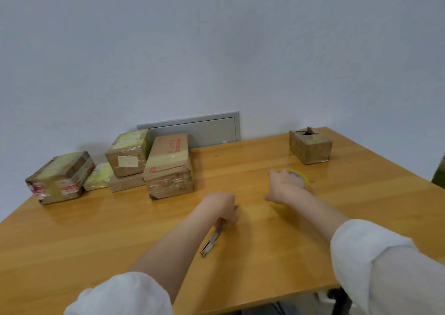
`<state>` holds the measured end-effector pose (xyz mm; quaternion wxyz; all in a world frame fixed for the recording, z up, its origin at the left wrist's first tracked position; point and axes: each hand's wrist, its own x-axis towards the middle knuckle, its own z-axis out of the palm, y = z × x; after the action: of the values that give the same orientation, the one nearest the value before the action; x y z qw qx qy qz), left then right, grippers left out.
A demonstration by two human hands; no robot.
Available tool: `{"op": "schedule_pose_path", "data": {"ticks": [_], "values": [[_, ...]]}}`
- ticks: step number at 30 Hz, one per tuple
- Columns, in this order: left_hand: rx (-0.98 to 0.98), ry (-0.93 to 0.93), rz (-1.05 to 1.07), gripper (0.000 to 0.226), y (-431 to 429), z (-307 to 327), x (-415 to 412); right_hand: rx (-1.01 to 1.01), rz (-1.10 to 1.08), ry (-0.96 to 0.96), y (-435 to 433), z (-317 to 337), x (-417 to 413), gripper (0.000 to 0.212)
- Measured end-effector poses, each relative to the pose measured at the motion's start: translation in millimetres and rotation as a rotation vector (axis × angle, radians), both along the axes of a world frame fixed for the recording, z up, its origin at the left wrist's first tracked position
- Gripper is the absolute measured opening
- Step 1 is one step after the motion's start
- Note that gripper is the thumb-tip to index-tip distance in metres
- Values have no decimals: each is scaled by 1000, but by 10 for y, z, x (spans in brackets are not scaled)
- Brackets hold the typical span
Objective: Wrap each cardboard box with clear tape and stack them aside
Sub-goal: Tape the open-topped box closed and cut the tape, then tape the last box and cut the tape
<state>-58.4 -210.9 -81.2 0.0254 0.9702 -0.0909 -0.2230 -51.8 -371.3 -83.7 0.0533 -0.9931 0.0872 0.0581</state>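
Several taped cardboard boxes stand along the table's far left: a flat stack (60,177), a small box (127,152) on a thin one (126,182), and a taller stack with red print (169,165). One small brown box (310,147) with a torn top sits alone at the far right. My right hand (285,184) grips the roll of clear tape (299,175), yellowish, on the table. My left hand (222,206) holds a metal utility knife (214,239) whose handle lies on the wood.
The wooden table (265,254) ends at a near edge in front of me and a slanted right edge. A grey wall panel (204,129) sits behind the boxes. A dark object (439,172) shows at the right border.
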Motion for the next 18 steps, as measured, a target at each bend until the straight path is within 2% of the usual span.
{"op": "schedule_pose_path", "data": {"ticks": [3,8,10,14,17,18], "values": [[-86,-55,49,19,-54,-79,-77,-24,17,-77,-41,-128,-108,45],[-594,-69,224,11,-425,-117,-10,-116,-12,-140,-275,-120,-180,39],[-736,-50,275,12,-668,-146,38,-107,-48,-154,-486,-108,-189,38],[-809,-58,333,23,-1094,-225,167,77,-64,-179,-813,-103,-130,31],[-772,-90,314,6,-1322,-253,283,313,-149,-279,-1002,-15,4,35],[-741,-131,315,13,-1371,-252,354,362,-179,-320,-1065,13,68,36]]}}
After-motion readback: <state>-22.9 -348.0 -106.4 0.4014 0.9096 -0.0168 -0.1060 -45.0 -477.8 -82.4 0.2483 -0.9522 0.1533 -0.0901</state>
